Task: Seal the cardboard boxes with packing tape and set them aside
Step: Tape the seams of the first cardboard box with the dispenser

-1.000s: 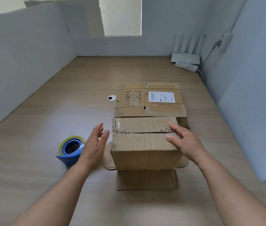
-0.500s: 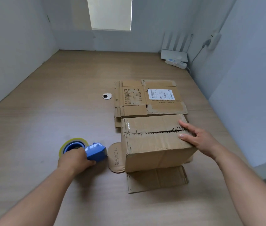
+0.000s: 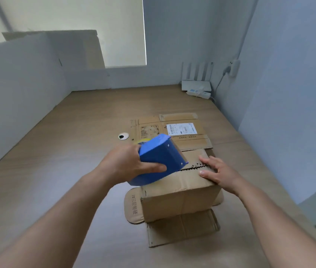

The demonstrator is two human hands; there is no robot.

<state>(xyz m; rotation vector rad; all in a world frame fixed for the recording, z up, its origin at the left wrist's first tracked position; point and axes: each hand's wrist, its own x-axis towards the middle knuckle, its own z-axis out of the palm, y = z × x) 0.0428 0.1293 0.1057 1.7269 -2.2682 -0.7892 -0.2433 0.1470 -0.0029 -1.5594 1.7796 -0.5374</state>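
- Box (image 3: pixel 180 190) sits at centre frame, slightly right, on the table (image 3: pixel 56 171). Its top flaps are closed, and the jagged seam (image 3: pixel 193 167) runs left to right across the lid.
- Left hand (image 3: pixel 126 165) is wrapped round the blue tape dispenser (image 3: pixel 159 159), thumb along the near side. It hovers over the left half of the lid; can't tell if tape is touching cardboard yet.
- Right hand (image 3: pixel 219 173) lies flat with fingers straight and spread, pressing the flaps down at the right end of the seam.
- Step in hand, as I read it: lay the first strip along the seam.
- Start the tape over the left edge, down the side wall a bit, so the end anchors.
- Keep the dispenser centred on the seam and pull in one steady run toward frame right.
- The right hand is in the tape path, so slide it off the seam line ahead of the roll while holding both flaps level.
- Risk: the box rests on a loose cardboard sheet (image 3: pixel 182 227) and could skid under the pull.
- Flattened box (image 3: pixel 172 130) lies just behind, above centre of frame.
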